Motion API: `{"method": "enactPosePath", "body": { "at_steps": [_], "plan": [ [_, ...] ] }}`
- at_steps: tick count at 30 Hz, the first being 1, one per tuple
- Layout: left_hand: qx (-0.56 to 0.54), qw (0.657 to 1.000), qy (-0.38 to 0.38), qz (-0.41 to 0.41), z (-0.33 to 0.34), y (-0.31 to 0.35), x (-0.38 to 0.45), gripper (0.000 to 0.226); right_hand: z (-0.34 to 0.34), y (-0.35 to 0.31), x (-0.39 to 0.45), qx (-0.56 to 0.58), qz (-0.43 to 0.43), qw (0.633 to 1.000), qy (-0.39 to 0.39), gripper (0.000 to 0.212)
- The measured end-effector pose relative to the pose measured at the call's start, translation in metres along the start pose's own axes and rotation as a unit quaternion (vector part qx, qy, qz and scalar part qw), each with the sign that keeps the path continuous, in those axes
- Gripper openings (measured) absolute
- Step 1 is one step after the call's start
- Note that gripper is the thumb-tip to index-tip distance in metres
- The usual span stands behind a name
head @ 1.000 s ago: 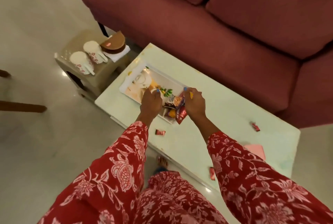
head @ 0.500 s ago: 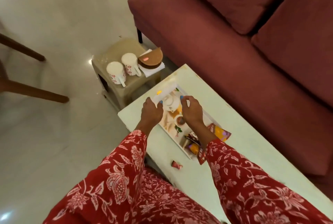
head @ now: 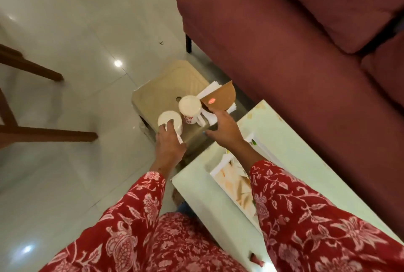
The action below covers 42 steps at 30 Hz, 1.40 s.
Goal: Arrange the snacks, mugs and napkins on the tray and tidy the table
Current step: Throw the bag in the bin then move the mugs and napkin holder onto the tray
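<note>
Two white mugs with red flowers stand upside down on a beige stool (head: pixel 169 83). My left hand (head: pixel 169 147) closes over the near mug (head: pixel 169 118), its handle between my fingers. The far mug (head: pixel 189 105) stands untouched beside it. My right hand (head: pixel 223 127) is spread, fingertips touching the lower edge of a brown half-round napkin holder (head: pixel 220 97) with white napkins (head: pixel 208 90). The printed tray (head: pixel 229 175) lies on the pale green table (head: pixel 288 140), mostly hidden under my right sleeve. A small red snack (head: pixel 256 259) lies near the table's front edge.
A maroon sofa (head: pixel 295 42) runs along the far side of the table and stool. Wooden chair legs (head: pixel 43 134) stand on the glossy tiled floor at the left. The stool sits just off the table's left corner.
Both hands have left the tray and reached left to the stool. The left hand has come onto the near mug, the right onto the napkin holder. The view swung left.
</note>
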<state>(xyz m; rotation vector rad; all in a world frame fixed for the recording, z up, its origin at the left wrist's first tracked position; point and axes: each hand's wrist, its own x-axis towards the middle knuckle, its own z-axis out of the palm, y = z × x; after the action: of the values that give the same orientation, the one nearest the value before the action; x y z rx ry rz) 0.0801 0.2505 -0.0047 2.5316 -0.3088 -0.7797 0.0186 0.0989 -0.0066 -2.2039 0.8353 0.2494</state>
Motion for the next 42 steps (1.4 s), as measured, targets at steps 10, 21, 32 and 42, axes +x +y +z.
{"method": "enactPosePath", "body": {
  "at_steps": [10,21,32,42],
  "plan": [
    [0.145,0.981,-0.128,0.027,-0.005,-0.018,0.086,0.111,0.029,-0.032,0.102,-0.248,-0.075,0.957,-0.128,0.094],
    [0.088,0.989,-0.1,0.062,-0.002,-0.032,0.1,0.098,0.047,-0.037,0.117,-0.253,-0.093,0.96,-0.08,0.082],
    [0.058,0.994,-0.046,0.075,0.019,-0.002,0.01,0.093,-0.027,0.003,0.031,-0.2,-0.103,0.973,-0.049,0.08],
    [0.06,0.984,-0.118,0.117,0.13,0.047,-0.088,0.095,-0.07,0.129,-0.078,-0.233,-0.036,0.97,-0.063,0.086]
  ]
}}
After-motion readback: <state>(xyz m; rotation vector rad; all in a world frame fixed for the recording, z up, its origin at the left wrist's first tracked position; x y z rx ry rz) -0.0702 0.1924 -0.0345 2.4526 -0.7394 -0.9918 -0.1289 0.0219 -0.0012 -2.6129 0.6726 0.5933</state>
